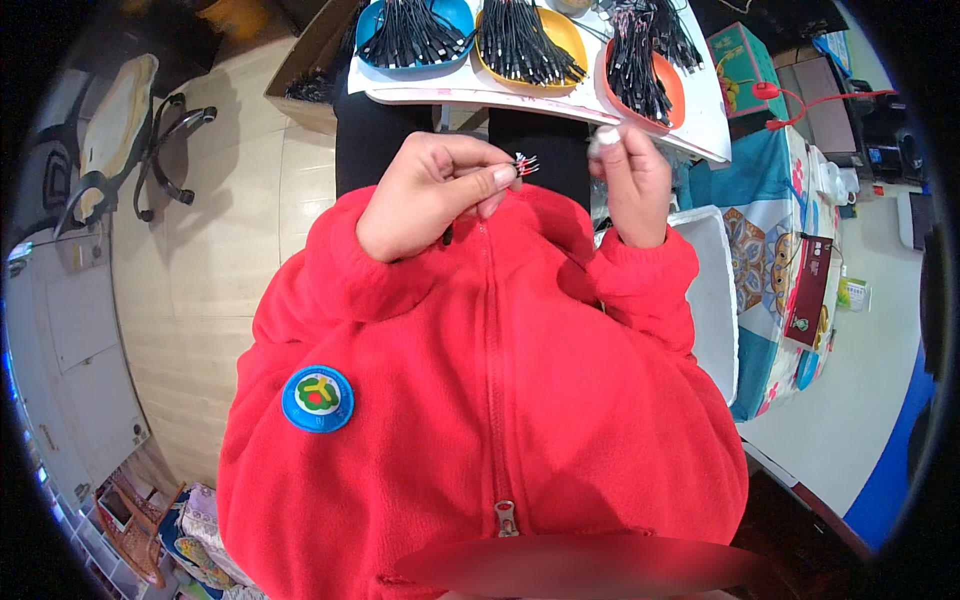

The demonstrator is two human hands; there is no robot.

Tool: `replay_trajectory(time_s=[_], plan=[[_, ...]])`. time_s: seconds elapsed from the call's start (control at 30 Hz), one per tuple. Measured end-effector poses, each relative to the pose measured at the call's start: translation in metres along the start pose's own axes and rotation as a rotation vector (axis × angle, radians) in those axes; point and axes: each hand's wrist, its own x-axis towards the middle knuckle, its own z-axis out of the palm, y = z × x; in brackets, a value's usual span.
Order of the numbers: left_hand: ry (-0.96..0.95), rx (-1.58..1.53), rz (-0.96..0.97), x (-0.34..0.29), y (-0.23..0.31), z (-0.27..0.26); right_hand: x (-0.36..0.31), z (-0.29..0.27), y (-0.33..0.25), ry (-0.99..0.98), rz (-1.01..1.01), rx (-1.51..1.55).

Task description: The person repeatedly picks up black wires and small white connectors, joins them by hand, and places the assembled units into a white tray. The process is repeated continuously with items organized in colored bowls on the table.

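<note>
My left hand (430, 190) is closed in a pinch, held up before my chest. Between its thumb and fingers is a small bunch of thin wires (527, 165), their red, white and dark ends fanning out toward the right. My right hand (640, 190) is raised to the right of it, apart from the wires. Its fingers are curled in against the thumb, and a white covering (607, 136) shows at the thumb tip. Whatever those fingers may hold is too small to make out.
Ahead stands a white table (450, 97). On it are a blue tray (400, 63), a yellow tray (572, 35) and an orange tray (672, 90), each with black cables. A white foam box (715, 300) is on my right, a cardboard box (300, 95) at the table's left, a chair (120, 120) farther left.
</note>
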Motion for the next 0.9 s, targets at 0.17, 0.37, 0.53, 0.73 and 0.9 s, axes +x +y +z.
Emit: replay_trajectory(time_s=[0.17, 0.37, 0.53, 0.73, 0.9], plan=[[-0.080, -0.026, -0.045, 0.001, 0.004, 0.003, -0.008, -0.004, -0.025, -0.235, -0.480, -0.331], [-0.093, 0.000, -0.060, -0.001, 0.008, 0.003, -0.001, 0.005, -0.037, -0.217, -0.765, -0.376], [-0.142, 0.028, -0.038, 0.001, 0.009, 0.001, -0.003, 0.007, -0.032, -0.201, -0.667, -0.334], [-0.023, 0.383, 0.144, 0.003, 0.006, 0.009, -0.007, 0.005, -0.021, -0.282, -0.481, -0.262], [-0.119, 1.223, 0.746, 0.010, 0.007, 0.005, -0.004, 0.004, -0.006, -0.528, 0.306, 0.448]])
